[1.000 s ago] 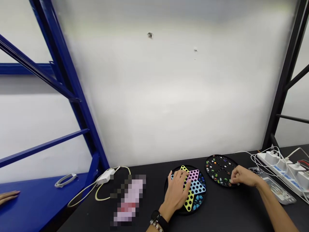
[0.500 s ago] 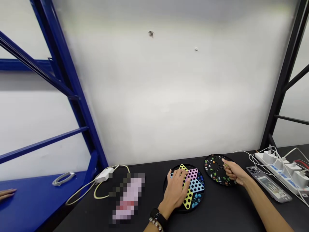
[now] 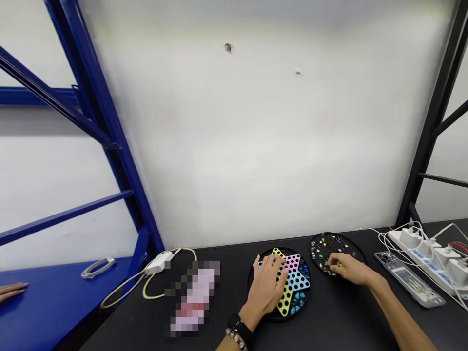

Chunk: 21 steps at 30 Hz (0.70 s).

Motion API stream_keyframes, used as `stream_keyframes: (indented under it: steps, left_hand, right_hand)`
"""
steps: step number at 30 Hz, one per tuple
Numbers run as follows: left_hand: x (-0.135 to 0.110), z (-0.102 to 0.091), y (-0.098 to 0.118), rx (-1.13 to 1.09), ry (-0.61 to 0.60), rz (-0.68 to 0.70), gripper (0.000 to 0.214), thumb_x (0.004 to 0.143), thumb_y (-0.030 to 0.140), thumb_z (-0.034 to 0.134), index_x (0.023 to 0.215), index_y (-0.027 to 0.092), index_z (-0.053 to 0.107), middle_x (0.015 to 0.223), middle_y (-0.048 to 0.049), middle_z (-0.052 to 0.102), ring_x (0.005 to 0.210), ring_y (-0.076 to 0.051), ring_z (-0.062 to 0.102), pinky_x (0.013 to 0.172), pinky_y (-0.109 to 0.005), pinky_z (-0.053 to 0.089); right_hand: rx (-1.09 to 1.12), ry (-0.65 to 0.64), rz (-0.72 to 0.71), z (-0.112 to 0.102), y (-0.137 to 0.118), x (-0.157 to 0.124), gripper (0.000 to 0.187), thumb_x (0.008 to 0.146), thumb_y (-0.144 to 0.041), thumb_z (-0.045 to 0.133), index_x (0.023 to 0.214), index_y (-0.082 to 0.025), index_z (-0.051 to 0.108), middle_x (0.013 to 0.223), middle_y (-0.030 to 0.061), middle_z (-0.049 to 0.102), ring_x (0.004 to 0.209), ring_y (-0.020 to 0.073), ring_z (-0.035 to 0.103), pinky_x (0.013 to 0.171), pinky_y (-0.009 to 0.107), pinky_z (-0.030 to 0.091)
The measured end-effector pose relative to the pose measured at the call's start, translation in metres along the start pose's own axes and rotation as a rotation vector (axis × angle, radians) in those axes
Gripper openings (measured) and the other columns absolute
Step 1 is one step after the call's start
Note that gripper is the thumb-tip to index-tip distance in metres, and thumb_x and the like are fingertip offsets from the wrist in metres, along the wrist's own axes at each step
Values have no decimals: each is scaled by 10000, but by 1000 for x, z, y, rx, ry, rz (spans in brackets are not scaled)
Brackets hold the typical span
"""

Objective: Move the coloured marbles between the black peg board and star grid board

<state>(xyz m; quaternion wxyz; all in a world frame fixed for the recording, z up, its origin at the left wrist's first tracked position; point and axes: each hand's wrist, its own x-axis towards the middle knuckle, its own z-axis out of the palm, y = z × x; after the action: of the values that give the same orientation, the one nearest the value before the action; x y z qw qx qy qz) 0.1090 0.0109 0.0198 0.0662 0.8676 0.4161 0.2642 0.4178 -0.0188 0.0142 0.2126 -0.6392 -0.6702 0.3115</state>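
My left hand [image 3: 266, 288] lies flat with fingers spread on a round black game board [image 3: 296, 282] with yellow, pink and blue perforated triangles. To its right sits a round black tray [image 3: 323, 246] full of coloured marbles. My right hand [image 3: 349, 269] rests over the tray's near side, fingers curled in a pinch around a small yellowish-green marble [image 3: 341, 265]. A dark watch and a beaded bracelet circle my left wrist.
A white charger with a looped cable [image 3: 157, 265] and a blurred pink item [image 3: 195, 300] lie left on the black table. A phone-like device [image 3: 409, 282] and white power strips [image 3: 431, 253] lie right. Blue shelving [image 3: 91, 122] stands left; another person's fingers [image 3: 10, 291] rest on it.
My right hand moved from the tray's right edge up across it, then down to its near side, pinching a marble. My left hand stayed on the coloured board.
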Motion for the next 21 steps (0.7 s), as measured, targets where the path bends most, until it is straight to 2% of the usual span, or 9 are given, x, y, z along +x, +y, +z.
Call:
stream_keyframes:
  steps: [3, 6, 9, 12, 14, 16, 21]
  left_hand:
    - [0, -1, 1, 9, 0, -1, 286, 1014, 381, 310, 1113, 283, 560, 1158, -18, 603, 1119, -217, 546, 1124, -594, 233]
    - [0, -1, 1, 11, -2, -1, 282, 1017, 378, 312, 1124, 284, 555, 1166, -22, 601, 1123, -214, 543, 1124, -596, 226]
    - [0, -1, 0, 20, -2, 1, 279, 1016, 379, 316, 1127, 286, 555, 1163, -19, 602, 1129, -214, 543, 1125, -593, 228]
    - [0, -1, -1, 23, 3, 7, 281, 1017, 381, 316, 1130, 285, 555, 1169, -19, 602, 1132, -215, 544, 1123, -592, 235]
    - [0, -1, -1, 21, 4, 11, 280, 1016, 384, 319, 1132, 288, 555, 1173, -19, 602, 1130, -216, 547, 1120, -595, 238]
    - [0, -1, -2, 21, 8, 11, 278, 1015, 390, 325, 1127, 292, 559, 1166, -17, 606, 1124, -218, 553, 1117, -597, 245]
    - [-1, -1, -3, 38, 48, 35, 279, 1010, 398, 336, 1119, 296, 572, 1143, -10, 617, 1096, -217, 567, 1111, -565, 277]
  right_hand:
    - [-184, 0, 26, 2, -3, -2, 124, 831, -329, 568, 907, -253, 630, 788, 17, 603, 742, 184, 546, 682, 282, 389]
    - [-196, 15, 46, 5, -3, -2, 114, 830, -342, 579, 874, -247, 624, 775, 15, 594, 730, 178, 540, 672, 278, 387]
    - [113, 42, 3, 5, -3, 1, 218, 849, -440, 571, 814, -224, 571, 672, -28, 507, 609, 121, 472, 557, 222, 370]
    - [591, 88, 14, 1, -3, 6, 347, 848, -574, 544, 847, -228, 514, 538, -108, 289, 423, 58, 227, 393, 177, 194]
    - [834, 122, 65, -1, 0, 10, 379, 823, -598, 573, 877, -229, 503, 516, -134, 229, 389, 38, 126, 365, 172, 91]
    - [978, 138, 126, -1, 5, 13, 355, 821, -562, 596, 894, -224, 516, 503, -138, 253, 364, 25, 118, 352, 165, 59]
    - [1159, 134, 219, -2, 16, 15, 232, 872, -437, 565, 893, -206, 561, 471, -134, 275, 319, 14, 141, 330, 139, 57]
